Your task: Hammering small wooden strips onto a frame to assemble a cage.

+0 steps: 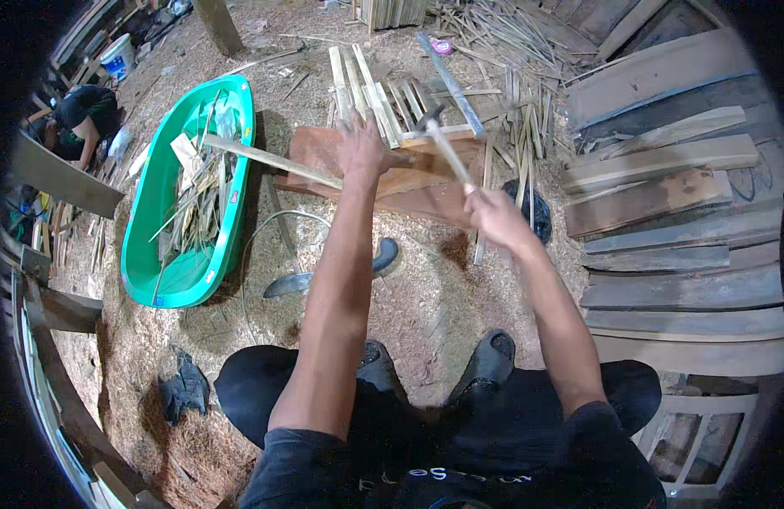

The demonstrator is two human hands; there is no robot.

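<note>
Reddish-brown wooden boards (430, 199) are lying on the littered ground (426, 305), far and central, with pale slats (339, 78) reaching away from them. The left hand (362, 151) is spreading its fingers over the slats' near ends; whether it is pressing down, I cannot tell. The right hand (498, 219) is curling tightly round the pale handle of a hammer (449, 153), its dark head showing over the boards' far edge. A green tub (184, 288) is standing to the left, holding wood scraps (210, 204). Nearer, a broad blade (288, 285) is lying left of the middle, and planks (663, 161) are resting in a row on the right.
</note>
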